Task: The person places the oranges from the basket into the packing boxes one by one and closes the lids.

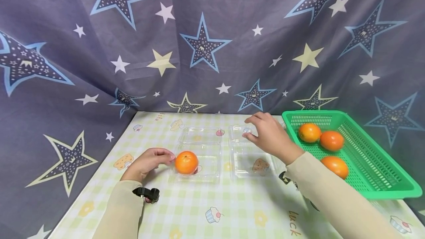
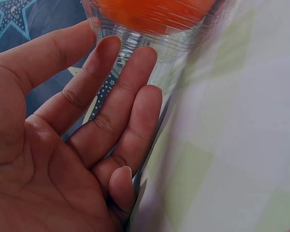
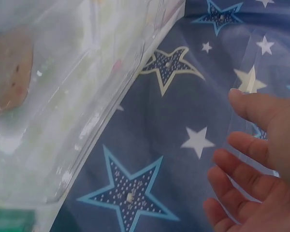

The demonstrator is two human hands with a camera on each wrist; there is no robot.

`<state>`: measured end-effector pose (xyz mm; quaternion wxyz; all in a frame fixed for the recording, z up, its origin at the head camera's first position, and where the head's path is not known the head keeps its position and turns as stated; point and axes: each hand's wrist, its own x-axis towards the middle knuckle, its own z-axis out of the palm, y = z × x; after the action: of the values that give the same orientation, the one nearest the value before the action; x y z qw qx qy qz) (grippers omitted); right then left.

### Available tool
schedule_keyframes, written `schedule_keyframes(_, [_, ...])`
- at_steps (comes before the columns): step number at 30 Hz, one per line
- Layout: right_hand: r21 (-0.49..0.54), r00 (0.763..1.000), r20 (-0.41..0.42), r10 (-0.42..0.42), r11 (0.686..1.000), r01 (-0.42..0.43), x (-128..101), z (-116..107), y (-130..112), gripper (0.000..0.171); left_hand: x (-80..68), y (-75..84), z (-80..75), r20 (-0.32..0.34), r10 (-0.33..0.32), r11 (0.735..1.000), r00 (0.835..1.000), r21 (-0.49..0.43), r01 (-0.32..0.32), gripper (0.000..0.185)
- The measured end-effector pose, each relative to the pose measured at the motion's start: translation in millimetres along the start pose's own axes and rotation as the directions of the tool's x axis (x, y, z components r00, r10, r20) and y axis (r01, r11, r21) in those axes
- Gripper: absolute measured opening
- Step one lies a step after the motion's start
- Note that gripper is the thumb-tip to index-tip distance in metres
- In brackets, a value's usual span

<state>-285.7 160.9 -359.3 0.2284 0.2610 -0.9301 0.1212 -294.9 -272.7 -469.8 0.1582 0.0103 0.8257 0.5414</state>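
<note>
**Two hands at two clear clamshell boxes**

The left hand (image 1: 148,162) rests on the pale checked tablecloth (image 1: 212,209), fingers nearly straight, their tips (image 2: 135,63) against the wall of the left-hand clear plastic clamshell box (image 1: 198,156) — touching it, gripping nothing. In the near tray of that box sits one round orange fruit (image 1: 186,162), just beside the fingertips.

The right hand (image 1: 270,135) hovers over the lid half of the second clear plastic clamshell box (image 1: 250,152), which lies open and unfilled just right of the first. Its fingers (image 3: 246,169) are spread and loosely bent — nothing is held; whether they touch the lid cannot be told.

At the right stands a green slotted plastic basket (image 1: 372,158) with three more orange fruits (image 1: 331,140). A star-printed blue cloth (image 1: 206,40) hangs behind.
</note>
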Motion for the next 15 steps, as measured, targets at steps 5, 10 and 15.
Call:
schedule_keyframes(5, [0.022, 0.998, 0.013, 0.058, 0.998, -0.058, -3.1, -7.7, 11.8, 0.045, -0.7, 0.9, -0.6, -0.004, 0.002, 1.0, 1.0, -0.002, -0.002, 0.036])
schedule_keyframes(10, [0.08, 0.993, 0.049, 0.104, 0.991, -0.107, -6.4, -19.3, 20.4, 0.046, -0.2, 0.5, -0.1, -0.008, -0.001, 1.0, 1.0, -0.001, 0.001, 0.035])
schedule_keyframes(15, [0.077, 0.989, 0.047, 0.138, 0.987, -0.141, -9.3, -26.9, 34.3, 0.043, 0.7, 0.7, 0.7, -0.01, -0.008, 1.0, 1.0, -0.004, 0.008, 0.036])
